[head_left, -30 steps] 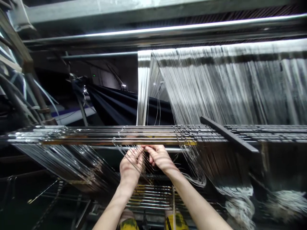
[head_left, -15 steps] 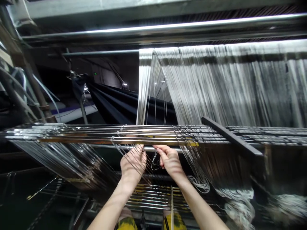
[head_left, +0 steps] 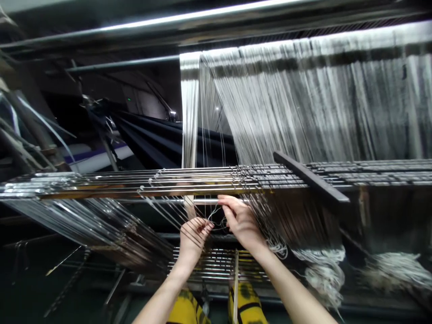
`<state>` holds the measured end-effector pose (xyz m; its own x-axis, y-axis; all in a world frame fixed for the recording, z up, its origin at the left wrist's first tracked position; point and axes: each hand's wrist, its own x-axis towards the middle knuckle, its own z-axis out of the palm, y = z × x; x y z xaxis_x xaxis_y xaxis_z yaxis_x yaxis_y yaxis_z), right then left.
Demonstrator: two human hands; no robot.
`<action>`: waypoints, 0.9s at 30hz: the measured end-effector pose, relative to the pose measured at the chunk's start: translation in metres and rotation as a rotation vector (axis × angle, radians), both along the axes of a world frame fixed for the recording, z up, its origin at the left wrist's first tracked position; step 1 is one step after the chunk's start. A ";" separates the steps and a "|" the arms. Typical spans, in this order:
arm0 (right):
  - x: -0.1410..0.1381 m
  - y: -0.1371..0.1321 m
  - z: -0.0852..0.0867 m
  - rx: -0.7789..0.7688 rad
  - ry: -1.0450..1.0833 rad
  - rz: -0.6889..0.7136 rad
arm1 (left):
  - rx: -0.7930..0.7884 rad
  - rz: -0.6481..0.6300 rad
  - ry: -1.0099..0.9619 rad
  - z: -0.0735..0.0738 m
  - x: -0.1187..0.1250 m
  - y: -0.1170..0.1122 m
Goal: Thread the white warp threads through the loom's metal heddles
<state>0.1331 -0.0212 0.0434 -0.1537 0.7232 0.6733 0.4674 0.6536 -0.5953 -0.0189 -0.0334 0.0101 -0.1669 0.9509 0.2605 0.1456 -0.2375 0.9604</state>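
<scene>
I look up into a loom from below. A sheet of white warp threads [head_left: 303, 103] hangs from a top bar down to a bank of horizontal metal rods [head_left: 202, 182]. My left hand [head_left: 194, 238] is below the rods, fingers curled among thin slanted wires, with a fine loose thread [head_left: 214, 216] at its fingertips. My right hand [head_left: 241, 220] is raised just under the rods, thumb and fingers pinched on the same thread. A narrow separate bundle of threads [head_left: 190, 117] drops straight down between the hands.
A dark flat bar [head_left: 310, 177] lies slantwise across the rods at the right. Bunched white thread ends [head_left: 324, 270] hang at lower right. Slanted metal wires [head_left: 94, 225] fan out at lower left. Dark fabric [head_left: 155, 139] stretches behind. My yellow patterned trousers [head_left: 189, 310] show at the bottom.
My left hand has dropped lower and away from the rods. My right hand stays up near the rods, and the thread now spans between the two hands. The view tilted slightly.
</scene>
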 end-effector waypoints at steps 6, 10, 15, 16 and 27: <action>-0.005 -0.046 0.002 0.059 -0.253 0.266 | -0.182 0.067 0.035 0.011 -0.022 -0.052; -0.016 -0.041 0.002 0.005 -0.343 0.182 | -0.146 0.075 0.034 0.016 -0.017 -0.064; -0.013 -0.039 0.002 0.014 -0.319 0.241 | -0.090 0.118 0.206 0.008 -0.010 -0.066; -0.010 -0.040 0.001 0.032 -0.301 0.277 | -0.085 0.130 0.184 0.005 -0.011 -0.067; -0.013 -0.038 0.010 -0.005 -0.395 0.268 | 0.056 0.099 0.040 0.010 0.005 -0.076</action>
<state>0.1197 -0.0591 0.0532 -0.5789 0.6260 0.5226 0.4739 0.7798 -0.4091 -0.0141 -0.1092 0.0205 -0.2481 0.9140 0.3209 0.2085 -0.2731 0.9391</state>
